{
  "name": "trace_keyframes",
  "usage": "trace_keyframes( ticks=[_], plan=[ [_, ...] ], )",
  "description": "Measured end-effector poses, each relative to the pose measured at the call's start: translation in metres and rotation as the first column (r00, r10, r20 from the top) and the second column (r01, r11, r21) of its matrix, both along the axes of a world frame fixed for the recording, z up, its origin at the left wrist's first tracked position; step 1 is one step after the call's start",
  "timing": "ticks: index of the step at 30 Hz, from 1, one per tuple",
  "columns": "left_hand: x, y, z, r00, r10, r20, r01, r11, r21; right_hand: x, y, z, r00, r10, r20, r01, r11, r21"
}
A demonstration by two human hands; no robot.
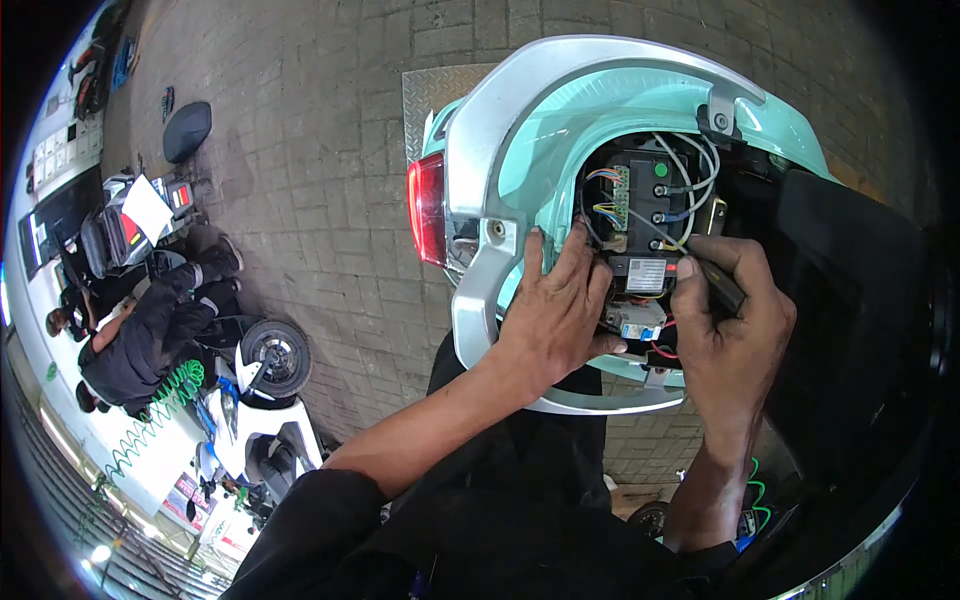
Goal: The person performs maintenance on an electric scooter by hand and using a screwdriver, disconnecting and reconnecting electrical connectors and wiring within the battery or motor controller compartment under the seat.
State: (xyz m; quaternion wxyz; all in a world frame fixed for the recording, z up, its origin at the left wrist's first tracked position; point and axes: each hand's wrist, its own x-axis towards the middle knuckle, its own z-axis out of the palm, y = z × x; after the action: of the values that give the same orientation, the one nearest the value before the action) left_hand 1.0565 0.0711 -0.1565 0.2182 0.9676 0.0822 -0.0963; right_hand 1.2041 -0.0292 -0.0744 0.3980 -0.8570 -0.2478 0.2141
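A mint-green scooter tail (pixel 540 190) has its under-seat bay uncovered, showing a black controller box (pixel 635 215) with grey cables (pixel 705 170) bolted to its terminals. Thin coloured wires run to a green connector strip (pixel 621 198) on the box. My right hand (pixel 735 330) is closed round a black-handled screwdriver (pixel 724 286), whose shaft reaches the box's lower terminal. My left hand (pixel 560 310) lies with fingers spread along the bay's left edge, its thumb close to a grey-white circuit breaker (pixel 637 322). Whether the screwdriver's tip touches a screw is hard to make out.
A silver grab rail (pixel 475 310) curves round the tail, beside a red tail light (pixel 428 210). The dark raised seat (pixel 840 270) fills the right side. Leftward on the brick paving (pixel 330 150) are a white-blue scooter (pixel 260 430) and people in dark clothes (pixel 150 345).
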Motion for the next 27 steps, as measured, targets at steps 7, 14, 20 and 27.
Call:
trace_keyframes(
  ticks=[7,14,20,27],
  plan=[
    [0.004,0.000,0.001,0.999,0.002,-0.038,-0.002,1.000,0.002,-0.008,-0.006,-0.004,0.998,-0.053,-0.038,0.052,0.999,-0.005],
    [0.005,0.000,0.004,0.997,0.010,-0.082,-0.011,1.000,-0.014,-0.002,0.001,0.008,0.996,0.078,0.037,-0.074,0.993,-0.088],
    [0.004,-0.001,0.001,0.998,0.032,-0.062,-0.034,0.999,-0.019,0.017,0.026,0.015,0.994,0.102,0.046,-0.097,0.990,-0.102],
    [0.004,0.001,0.002,0.997,0.014,-0.074,-0.014,1.000,0.000,0.028,0.031,0.011,0.992,0.054,0.114,-0.043,0.994,-0.099]
  ],
)
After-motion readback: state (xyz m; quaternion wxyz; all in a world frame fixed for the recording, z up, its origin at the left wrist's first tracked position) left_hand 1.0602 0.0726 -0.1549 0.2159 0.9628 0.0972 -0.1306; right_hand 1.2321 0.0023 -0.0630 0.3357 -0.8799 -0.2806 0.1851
